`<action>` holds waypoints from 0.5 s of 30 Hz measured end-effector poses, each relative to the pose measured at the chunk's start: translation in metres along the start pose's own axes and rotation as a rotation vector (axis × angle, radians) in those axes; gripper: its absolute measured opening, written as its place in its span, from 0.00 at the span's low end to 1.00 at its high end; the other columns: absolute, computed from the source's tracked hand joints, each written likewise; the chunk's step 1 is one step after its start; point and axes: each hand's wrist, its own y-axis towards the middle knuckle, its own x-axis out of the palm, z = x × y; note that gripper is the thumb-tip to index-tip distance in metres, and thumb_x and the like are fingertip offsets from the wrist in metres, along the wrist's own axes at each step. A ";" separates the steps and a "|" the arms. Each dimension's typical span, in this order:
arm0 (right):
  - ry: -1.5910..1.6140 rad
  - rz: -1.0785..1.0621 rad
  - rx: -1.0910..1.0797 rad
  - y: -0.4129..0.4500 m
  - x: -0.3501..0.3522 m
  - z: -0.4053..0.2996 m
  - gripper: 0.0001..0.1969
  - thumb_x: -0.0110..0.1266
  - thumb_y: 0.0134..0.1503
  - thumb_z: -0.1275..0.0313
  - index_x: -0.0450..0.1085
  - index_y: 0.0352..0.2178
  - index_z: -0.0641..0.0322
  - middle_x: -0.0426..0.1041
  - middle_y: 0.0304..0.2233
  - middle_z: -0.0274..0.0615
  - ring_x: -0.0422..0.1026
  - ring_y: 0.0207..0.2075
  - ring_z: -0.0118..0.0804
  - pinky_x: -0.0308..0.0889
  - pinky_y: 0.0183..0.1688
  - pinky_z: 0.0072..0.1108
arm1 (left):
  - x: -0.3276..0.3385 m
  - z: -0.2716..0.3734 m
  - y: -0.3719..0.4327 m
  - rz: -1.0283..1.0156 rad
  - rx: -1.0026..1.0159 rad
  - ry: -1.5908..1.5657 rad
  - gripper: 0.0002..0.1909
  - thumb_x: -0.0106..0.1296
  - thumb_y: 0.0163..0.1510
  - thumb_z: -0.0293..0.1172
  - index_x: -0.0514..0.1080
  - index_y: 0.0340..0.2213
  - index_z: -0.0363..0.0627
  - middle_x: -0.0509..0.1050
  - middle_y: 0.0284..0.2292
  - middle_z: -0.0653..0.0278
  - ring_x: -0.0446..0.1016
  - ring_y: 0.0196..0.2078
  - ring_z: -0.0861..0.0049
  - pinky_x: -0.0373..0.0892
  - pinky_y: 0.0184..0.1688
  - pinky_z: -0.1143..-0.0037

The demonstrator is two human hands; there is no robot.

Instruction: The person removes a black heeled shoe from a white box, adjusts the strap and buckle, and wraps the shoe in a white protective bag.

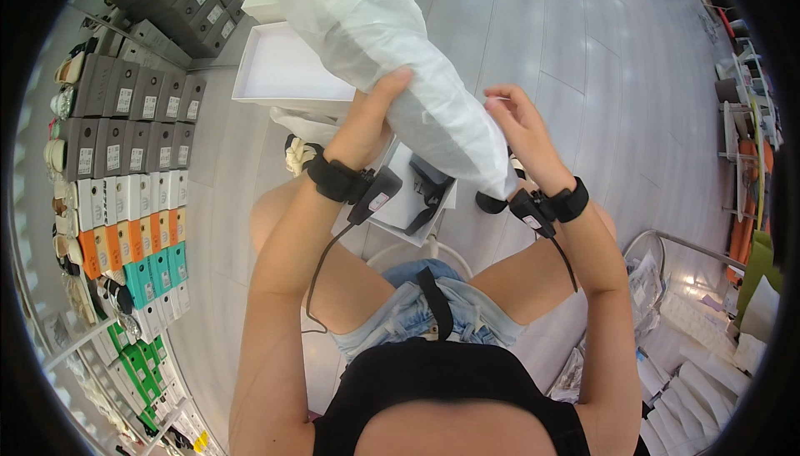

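Observation:
A long bundle in crinkled white wrapping [412, 69] slants across the upper middle of the head view. My left hand [378, 109] grips it near its middle, the thumb on top and the fingers hidden beneath. Beside the bundle's lower right edge is my right hand [515, 115], fingers curled and thumb and fingertips close together; a bit of the wrapping may be pinched there, but I cannot tell. Under the bundle, between my knees, an open white shoebox [420, 234] holds black footwear [428, 190]. Another open white box [287, 69] lies further off on the left.
Stacked shoeboxes [150, 94] and a row of shoes [65, 193] line the left side. White wrapping [306, 122] bulges below the far box. A metal rail [694, 247], clear plastic bags [644, 281] and white packets [694, 393] are at the lower right.

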 end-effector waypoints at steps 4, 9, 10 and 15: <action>0.396 -0.318 0.127 -0.009 0.008 -0.019 0.26 0.49 0.49 0.60 0.55 0.45 0.66 0.61 0.41 0.44 0.60 0.43 0.31 0.53 0.48 0.21 | 0.001 -0.005 0.000 -0.072 -0.069 0.147 0.33 0.46 0.45 0.44 0.51 0.48 0.36 0.60 0.45 0.58 0.58 0.48 0.72 0.55 0.50 0.73; 0.545 -0.733 0.253 -0.021 0.008 -0.015 0.35 0.49 0.49 0.57 0.44 0.51 0.67 0.57 0.48 0.45 0.57 0.49 0.32 0.52 0.50 0.20 | 0.008 0.002 -0.006 -0.145 -0.068 0.230 0.37 0.47 0.45 0.46 0.47 0.49 0.35 0.57 0.46 0.56 0.56 0.50 0.70 0.56 0.49 0.72; 0.545 -0.736 0.251 -0.022 0.007 -0.016 0.35 0.49 0.49 0.57 0.44 0.51 0.67 0.57 0.48 0.45 0.57 0.49 0.32 0.52 0.50 0.20 | 0.008 0.003 -0.007 -0.133 -0.066 0.181 0.37 0.47 0.45 0.46 0.46 0.49 0.35 0.56 0.47 0.55 0.56 0.50 0.70 0.56 0.50 0.72; 0.777 -0.635 0.420 -0.022 -0.007 -0.009 0.34 0.47 0.49 0.57 0.45 0.51 0.66 0.56 0.49 0.46 0.60 0.48 0.34 0.55 0.50 0.24 | 0.005 0.004 0.000 -0.214 0.015 0.120 0.42 0.48 0.43 0.52 0.45 0.50 0.36 0.55 0.47 0.56 0.56 0.51 0.70 0.56 0.50 0.72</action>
